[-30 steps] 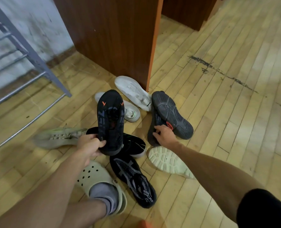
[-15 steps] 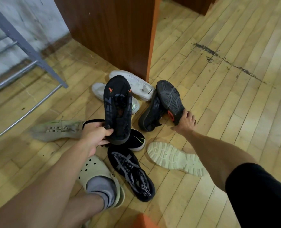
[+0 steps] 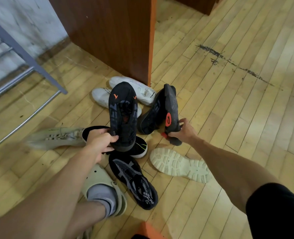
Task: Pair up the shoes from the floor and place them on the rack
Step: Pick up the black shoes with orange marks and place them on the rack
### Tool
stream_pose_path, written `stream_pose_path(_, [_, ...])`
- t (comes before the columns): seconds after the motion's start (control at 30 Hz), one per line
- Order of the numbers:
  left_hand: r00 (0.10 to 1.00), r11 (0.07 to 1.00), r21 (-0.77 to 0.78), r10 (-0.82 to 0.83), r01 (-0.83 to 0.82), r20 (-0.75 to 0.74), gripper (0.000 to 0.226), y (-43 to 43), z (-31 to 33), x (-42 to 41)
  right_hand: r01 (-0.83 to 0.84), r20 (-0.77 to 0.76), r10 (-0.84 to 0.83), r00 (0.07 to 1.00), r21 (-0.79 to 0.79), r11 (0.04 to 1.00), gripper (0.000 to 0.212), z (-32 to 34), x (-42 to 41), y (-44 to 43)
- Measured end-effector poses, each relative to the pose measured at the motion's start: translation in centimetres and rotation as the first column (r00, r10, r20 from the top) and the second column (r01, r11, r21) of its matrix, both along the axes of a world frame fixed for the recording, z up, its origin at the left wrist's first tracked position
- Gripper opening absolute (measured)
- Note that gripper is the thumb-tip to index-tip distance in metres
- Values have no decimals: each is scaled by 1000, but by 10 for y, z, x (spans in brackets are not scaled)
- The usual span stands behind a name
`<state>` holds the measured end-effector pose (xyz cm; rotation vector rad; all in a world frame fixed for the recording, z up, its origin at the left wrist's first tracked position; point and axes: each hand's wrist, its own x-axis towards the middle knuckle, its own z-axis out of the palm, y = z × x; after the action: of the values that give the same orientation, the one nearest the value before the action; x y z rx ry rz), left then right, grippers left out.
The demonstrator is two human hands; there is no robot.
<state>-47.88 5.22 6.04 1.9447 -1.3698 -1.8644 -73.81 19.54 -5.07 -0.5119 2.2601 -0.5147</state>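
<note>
Left hand (image 3: 101, 142) has its fingers wrapped round the heel of a black mesh sneaker with orange arrow marks (image 3: 123, 114), lifted toe-up over the pile. Right hand (image 3: 184, 130) clamps the heel of a matching black sneaker with an orange-red sole badge (image 3: 170, 107), tipped on its side at two o'clock. On the floor, two white sneakers (image 3: 134, 88) sit at twelve, a pale beige trainer (image 3: 56, 137) at nine, a black knit shoe with grey pattern (image 3: 134, 180) at six and an upturned cream lug-soled shoe (image 3: 179, 164) at four. The grey metal rack (image 3: 30, 54) stands at ten, well apart.
</note>
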Motion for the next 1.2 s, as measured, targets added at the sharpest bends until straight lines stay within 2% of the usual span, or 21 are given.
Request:
stream_pose_path(0.1, [1000,999,-32,5,-4,30,38,-1,11,9,60,162,-53,985,-42,997,75,1,7,6])
stream_pose_path(0.2, [997,998,-54,25,-21,79,34,-6,15,24,204,279,-170,945,-98,974,68,-2,5,15])
stream_pose_path(0.3, [995,998,-51,33,-28,91,32,-7,17,38,312,312,-260,914,-132,941,47,1,0,26])
stream_pose_path(0.37, [995,998,-55,35,-30,95,34,-4,17,40,314,257,-277,926,-117,942,43,4,-1,33])
stream_pose_path(0.53, [995,999,-39,15,-11,103,31,6,17,32,239,-109,-237,965,4,971,47,12,2,37])
stream_pose_path(0.63, [995,999,-43,-12,17,104,29,9,21,29,219,-261,-211,942,0,976,53,18,7,38])
stream_pose_path(0.7, [994,998,-56,-20,26,109,30,8,24,31,142,-310,-135,941,1,990,53,22,15,36])
stream_pose_path(0.87, [991,997,-79,-9,19,134,36,6,31,48,-158,-201,149,968,-27,987,49,21,41,16])
stream_pose_path(1.03, [987,989,-121,96,-80,132,40,5,38,73,-281,-47,281,958,5,960,50,19,65,-4])
stream_pose_path(1.2, [942,941,-222,293,-255,162,37,-2,30,108,-350,14,350,937,40,936,51,14,86,-18])
